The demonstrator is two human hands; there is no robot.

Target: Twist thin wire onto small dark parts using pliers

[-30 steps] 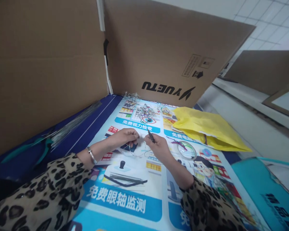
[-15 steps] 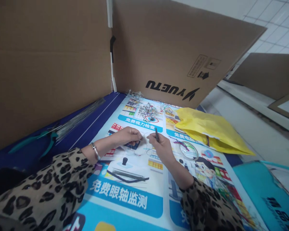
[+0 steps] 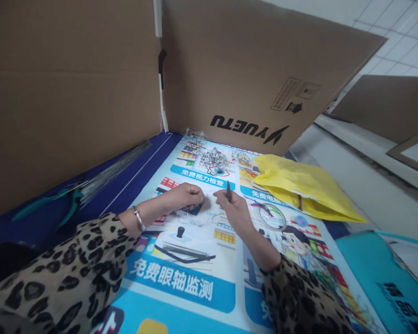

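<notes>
Above the printed sheet, my left hand is closed in a pinch, with a silver bangle on the wrist. Fine wire loops below and between both hands, and one end seems to run into the left fingers. My right hand is a short gap to the right, its fingers curled around a slim dark pointed tool whose tip points up. Its thumb and forefinger come close together; whether they also pinch wire is too small to tell. A ring-shaped coil with coloured strands lies right of that hand.
Cardboard panels wall the back and left. Teal-handled pliers and a bundle of thin wires lie left. Tangled pieces sit farther back. A yellow bag and a turquoise package lie right. Dark strips rest nearer me.
My right hand has moved slightly to the right, so the gap between the hands is a little wider. The left hand has barely moved.
</notes>
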